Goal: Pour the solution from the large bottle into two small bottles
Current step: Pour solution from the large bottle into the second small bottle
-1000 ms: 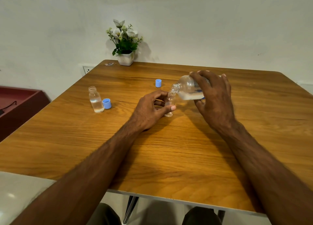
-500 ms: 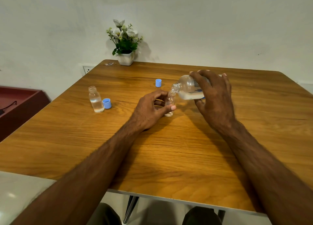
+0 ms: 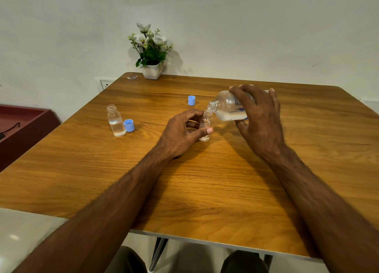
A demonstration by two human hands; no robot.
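While the left hand (image 3: 180, 133) is pinching a small bottle (image 3: 205, 127) upright on the wooden table (image 3: 205, 190), the right hand (image 3: 258, 116) is gripping the tilted large bottle (image 3: 227, 108), its mouth touching the small bottle's rim.

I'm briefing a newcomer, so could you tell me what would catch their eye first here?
At the table's centre, the right hand tips the large bottle over a small bottle that the left hand steadies. Further left stands a filled small bottle beside a blue cap.
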